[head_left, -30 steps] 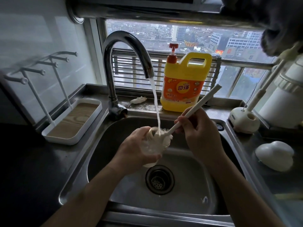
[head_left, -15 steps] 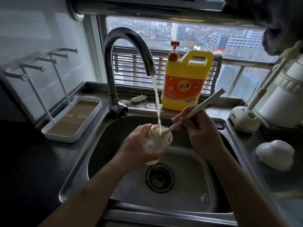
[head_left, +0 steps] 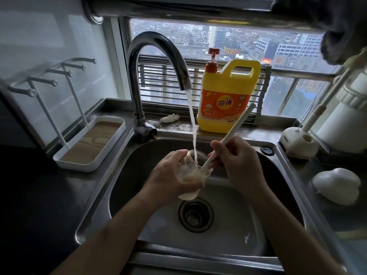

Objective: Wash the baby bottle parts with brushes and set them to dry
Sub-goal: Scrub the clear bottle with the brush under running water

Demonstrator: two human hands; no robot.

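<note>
Brushing out the clear round baby bottle (head_left: 195,170).
Left hand (head_left: 170,175) wraps it; right hand (head_left: 238,161) pinches the long white brush (head_left: 234,130) (head seemingly inside): twist down to the base.

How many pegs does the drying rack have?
5 pegs in a row on the rack left of the sink: nearest, second, third, fourth, farthest. None seems hidden.

A yellow plastic detergent jug (head_left: 228,100) with an orange label and a red pump stands on the steel ledge (head_left: 266,129) under the window (head_left: 288,42), in front of a grille of thin metal bars (head_left: 158,76). Near the jug, to its left, lies a small white crumpled lump (head_left: 170,118). Grey city buildings show through the glass. On the right counter rests a white rounded dome-shaped object (head_left: 336,185); farther back stands a large white cylindrical container (head_left: 345,126).
</note>
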